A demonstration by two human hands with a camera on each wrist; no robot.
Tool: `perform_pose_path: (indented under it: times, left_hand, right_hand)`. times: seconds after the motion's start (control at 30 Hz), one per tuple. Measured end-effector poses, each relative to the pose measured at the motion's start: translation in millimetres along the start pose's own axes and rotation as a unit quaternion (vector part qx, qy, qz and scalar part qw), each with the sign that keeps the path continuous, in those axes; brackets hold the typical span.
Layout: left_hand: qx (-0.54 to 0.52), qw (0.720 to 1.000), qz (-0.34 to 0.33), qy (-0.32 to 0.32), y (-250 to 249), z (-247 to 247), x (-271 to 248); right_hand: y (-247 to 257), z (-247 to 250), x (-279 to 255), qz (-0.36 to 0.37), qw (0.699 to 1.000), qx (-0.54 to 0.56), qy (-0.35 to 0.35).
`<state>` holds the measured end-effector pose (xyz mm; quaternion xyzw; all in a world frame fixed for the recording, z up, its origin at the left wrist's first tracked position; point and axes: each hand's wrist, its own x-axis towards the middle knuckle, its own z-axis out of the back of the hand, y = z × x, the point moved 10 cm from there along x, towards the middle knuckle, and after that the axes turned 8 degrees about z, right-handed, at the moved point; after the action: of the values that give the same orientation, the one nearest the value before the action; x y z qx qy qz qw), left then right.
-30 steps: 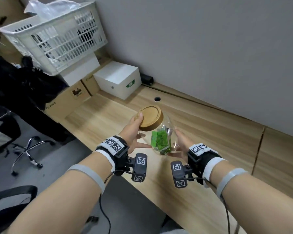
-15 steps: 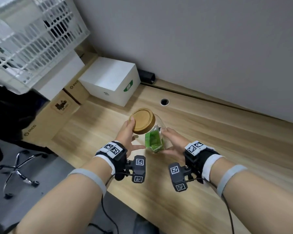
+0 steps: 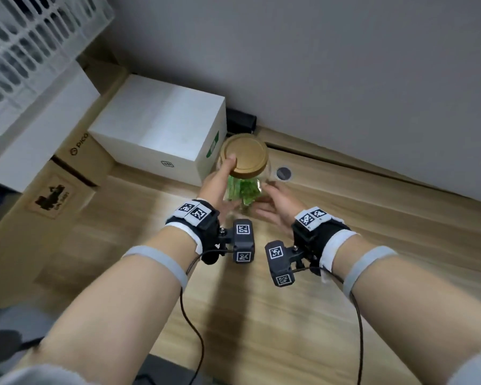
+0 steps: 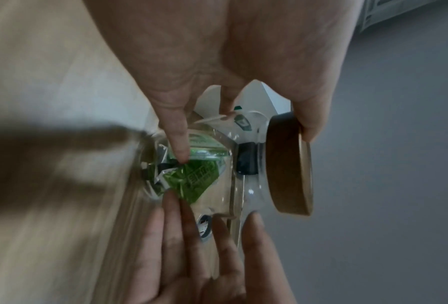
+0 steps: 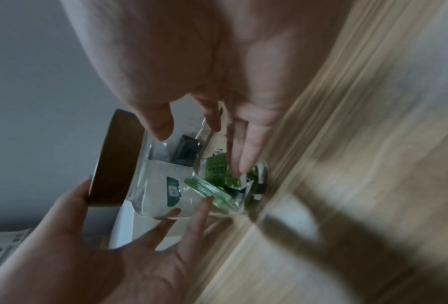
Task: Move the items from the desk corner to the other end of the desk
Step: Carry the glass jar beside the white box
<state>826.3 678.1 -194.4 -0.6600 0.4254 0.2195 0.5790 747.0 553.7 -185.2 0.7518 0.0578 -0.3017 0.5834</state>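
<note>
Glass jar point(image 3: 257, 187) with wooden lid point(image 3: 245, 155), green packets point(image 3: 246, 191) inside, sits between both hands, base at or just over the desk point(image 3: 345, 273); contact unclear from blur. Left hand point(image 3: 215, 187) wraps the jar's left side, thumb on the lid edge, fingers point(image 4: 176, 139) curled on the glass. Right hand point(image 3: 278, 207) cups the right side, fingers point(image 5: 246, 148) spread against the glass. White box point(image 3: 161, 126) just behind-left of jar, cable hole point(image 3: 283, 173) right beside it. Cardboard box point(image 3: 53, 195) and white basket point(image 3: 25, 45) further left.
</note>
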Motion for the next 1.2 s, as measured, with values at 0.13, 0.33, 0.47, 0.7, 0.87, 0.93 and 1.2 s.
perform_pose_path:
  times: [0.13,0.33,0.47,0.7,0.87,0.93,1.2]
  left_hand:
    - [-0.024,0.999,0.019,0.029,-29.9,-9.6,15.7]
    - [-0.074,0.997,0.011,0.002,-68.8,-18.5,37.8]
    - [-0.075,0.997,-0.011,0.001,-74.2,-27.1,40.9]
    - [-0.051,0.999,0.006,-0.009,-25.9,-53.7,37.3]
    - [0.030,0.998,0.003,0.051,28.1,-139.3,-3.2]
    - [0.068,0.994,0.003,0.087,58.4,-185.7,-26.4]
    - [0.184,0.958,-0.007,0.218,224.2,-409.2,-168.4]
  right_hand:
    - [3.3,-4.4,8.3,0.005,0.999,-0.048,-0.021]
    - [-11.4,28.7,2.4,-0.007,0.997,-0.013,-0.080]
    - [-15.4,51.7,-9.6,-0.007,0.995,-0.013,-0.097]
    - [-5.8,95.2,-41.5,0.020,0.991,0.002,-0.132]
    - [4.6,158.7,-101.3,0.056,0.984,0.021,-0.171]
    - [4.5,197.0,-138.0,0.072,0.978,0.027,-0.192]
    - [-24.6,406.2,-349.4,0.132,0.943,0.054,-0.299]
